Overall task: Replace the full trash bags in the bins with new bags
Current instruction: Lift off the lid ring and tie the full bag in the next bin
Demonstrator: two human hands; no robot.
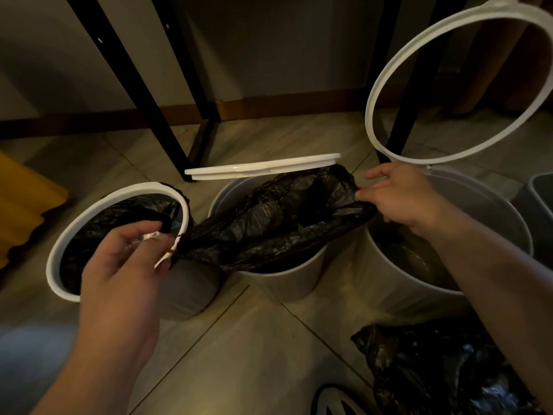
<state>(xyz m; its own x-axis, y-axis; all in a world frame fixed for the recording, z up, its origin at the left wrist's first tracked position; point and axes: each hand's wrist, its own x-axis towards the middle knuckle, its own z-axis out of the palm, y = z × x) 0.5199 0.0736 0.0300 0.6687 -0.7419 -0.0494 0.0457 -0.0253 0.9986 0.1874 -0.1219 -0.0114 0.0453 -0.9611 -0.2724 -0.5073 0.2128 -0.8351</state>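
Three round grey bins stand in a row on the tiled floor. The left bin (185,292) has its white ring pressed down over a black liner. A black trash bag (269,223) is stretched across the mouth of the middle bin (287,283), whose white ring (263,168) is tipped up behind it. My left hand (128,259) pinches the bag's left edge by a red drawstring, with a small white item also in its fingers. The bag's right edge is gripped by my right hand (398,199). Bare inside, the right bin (449,253) has its ring (460,82) raised.
A crumpled full black bag (437,366) lies on the floor at the lower right. Black metal table legs (134,79) stand behind the bins. A yellow object (24,205) sits at the far left, and another grey container (541,193) at the right edge.
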